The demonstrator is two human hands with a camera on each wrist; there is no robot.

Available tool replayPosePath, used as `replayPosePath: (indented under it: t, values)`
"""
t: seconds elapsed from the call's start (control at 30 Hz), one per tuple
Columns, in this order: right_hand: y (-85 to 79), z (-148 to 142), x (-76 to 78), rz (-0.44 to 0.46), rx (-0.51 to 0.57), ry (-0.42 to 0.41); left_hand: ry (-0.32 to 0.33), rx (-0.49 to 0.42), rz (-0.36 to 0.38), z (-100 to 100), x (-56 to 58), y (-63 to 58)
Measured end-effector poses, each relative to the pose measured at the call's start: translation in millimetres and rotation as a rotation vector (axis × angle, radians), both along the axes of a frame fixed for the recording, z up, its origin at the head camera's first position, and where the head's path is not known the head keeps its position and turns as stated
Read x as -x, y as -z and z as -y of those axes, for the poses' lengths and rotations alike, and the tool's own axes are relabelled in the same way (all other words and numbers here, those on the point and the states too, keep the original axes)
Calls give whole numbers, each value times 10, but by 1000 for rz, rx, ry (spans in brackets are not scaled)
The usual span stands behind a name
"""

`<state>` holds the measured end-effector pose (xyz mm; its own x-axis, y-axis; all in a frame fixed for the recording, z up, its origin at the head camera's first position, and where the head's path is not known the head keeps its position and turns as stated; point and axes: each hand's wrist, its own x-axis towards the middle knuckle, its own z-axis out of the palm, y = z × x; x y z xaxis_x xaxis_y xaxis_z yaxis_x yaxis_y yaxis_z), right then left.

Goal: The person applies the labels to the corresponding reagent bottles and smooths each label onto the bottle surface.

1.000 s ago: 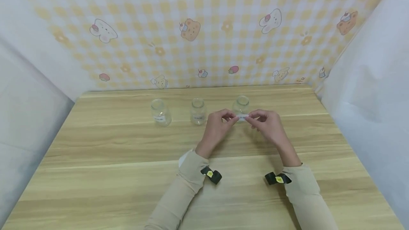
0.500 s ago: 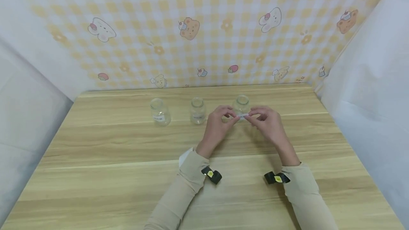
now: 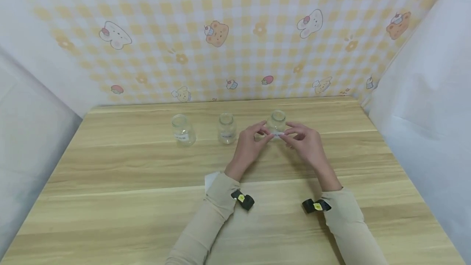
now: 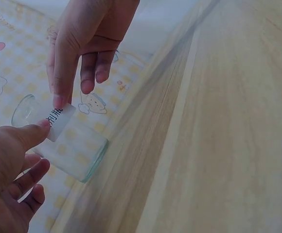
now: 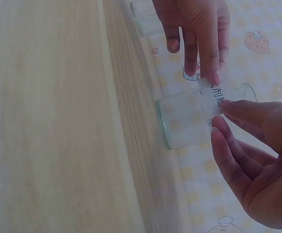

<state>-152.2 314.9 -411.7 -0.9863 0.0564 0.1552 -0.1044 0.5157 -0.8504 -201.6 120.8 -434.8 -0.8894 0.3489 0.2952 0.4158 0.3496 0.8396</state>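
Note:
Between my two hands is a small white label printed with dark characters. My left hand pinches one end of it with thumb and finger. The opposite end is pinched by my right hand, its thumb on the printed face. Right behind the label stands an upright clear glass jar, the rightmost in the row; the label overlaps its front in both wrist views. The other fingers of both hands are loosely bent beside the glass.
Two more clear glass jars, a middle one and a left one, stand in the row, each bearing a white label. A piece of white paper lies partly under the left sleeve. A checked cloth hangs behind the wooden table.
The label, tilted half a second ago, now faces forward lower against the jar's front. Both hands have shifted only slightly, and more of the white paper shows by the left sleeve.

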Motion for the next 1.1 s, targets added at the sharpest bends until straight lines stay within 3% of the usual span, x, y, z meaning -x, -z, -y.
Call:
replayPosePath:
  t: [0.47,1.1]
  values:
    - [-6,28,-11,-33,-23,2,-7,9,35,-11,4,28]
    - [2,30,7,-54,-54,17,-24,45,7,-42,-7,26]
